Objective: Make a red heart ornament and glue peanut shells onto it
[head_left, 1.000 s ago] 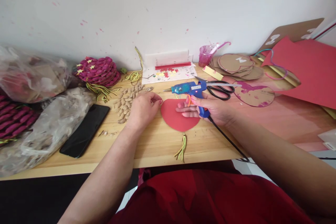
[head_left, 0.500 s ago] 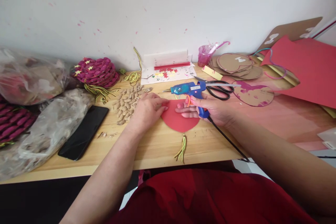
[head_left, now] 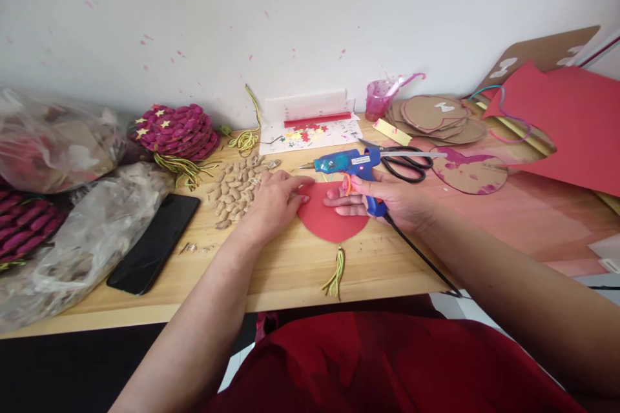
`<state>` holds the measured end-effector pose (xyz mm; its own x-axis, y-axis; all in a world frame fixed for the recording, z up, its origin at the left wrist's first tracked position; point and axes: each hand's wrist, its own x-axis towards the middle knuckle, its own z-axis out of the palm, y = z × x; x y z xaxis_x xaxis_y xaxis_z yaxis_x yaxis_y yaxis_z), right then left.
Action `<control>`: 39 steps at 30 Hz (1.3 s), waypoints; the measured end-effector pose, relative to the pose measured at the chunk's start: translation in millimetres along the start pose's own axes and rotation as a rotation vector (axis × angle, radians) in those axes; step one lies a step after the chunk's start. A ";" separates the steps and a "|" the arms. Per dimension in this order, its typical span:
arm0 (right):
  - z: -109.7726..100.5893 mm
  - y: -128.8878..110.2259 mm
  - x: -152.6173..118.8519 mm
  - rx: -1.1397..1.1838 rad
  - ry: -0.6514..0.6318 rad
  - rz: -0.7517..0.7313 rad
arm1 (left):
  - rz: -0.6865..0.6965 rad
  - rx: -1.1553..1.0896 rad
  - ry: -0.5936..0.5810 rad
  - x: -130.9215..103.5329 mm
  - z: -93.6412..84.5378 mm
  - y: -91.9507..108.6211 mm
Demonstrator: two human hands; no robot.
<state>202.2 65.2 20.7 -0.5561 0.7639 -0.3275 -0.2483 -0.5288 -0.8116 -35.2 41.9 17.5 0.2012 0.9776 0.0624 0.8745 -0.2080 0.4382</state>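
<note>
A blue hot glue gun [head_left: 346, 162] sits in my right hand [head_left: 397, 197], its nozzle pointing left and a glue stick out of its back. My right thumb and palm hold the handle, while the other fingers stretch over a rounded red paper shape [head_left: 334, 216]. At that shape's upper left edge, my left hand [head_left: 276, 203] holds it with thumb and fingers. The nozzle is just above my left fingertips. A yellow-green tassel [head_left: 335, 274] hangs out from the shape's lower edge. Loose peanuts [head_left: 232, 193] lie left of my left hand.
Black scissors [head_left: 407, 164] lie behind the glue gun. Cardboard cutouts [head_left: 433, 117], a pink cup [head_left: 379, 100] and red paper [head_left: 581, 122] are at the right. Star confetti [head_left: 307, 134] lies on white paper. Leftward are a phone [head_left: 155, 245], plastic bags [head_left: 97, 245] and magenta peanut-covered pieces [head_left: 179, 132].
My left fingers have shifted slightly at the paper's edge, the index finger now straighter towards the nozzle. The glue gun and right hand have hardly moved.
</note>
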 end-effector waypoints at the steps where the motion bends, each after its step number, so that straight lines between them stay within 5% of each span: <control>1: 0.4 -0.1 -0.3 0.000 0.002 -0.004 | -0.013 0.011 -0.011 0.0 0.1 1.1; 9: 3.0 -2.1 -0.9 0.006 0.020 0.001 | -0.076 0.089 -0.124 1.2 -6.6 10.4; 20: 4.7 -3.1 -1.4 0.008 0.033 0.011 | -0.089 0.073 -0.131 2.1 -7.1 8.4; 39: 5.0 -3.8 -0.8 -0.023 0.017 0.015 | -0.222 -0.025 0.030 0.9 -8.5 9.2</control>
<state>199.7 64.7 26.5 -0.5462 0.7622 -0.3475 -0.2216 -0.5315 -0.8175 -30.7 41.1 29.2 -0.0092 0.9999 -0.0114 0.8845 0.0134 0.4663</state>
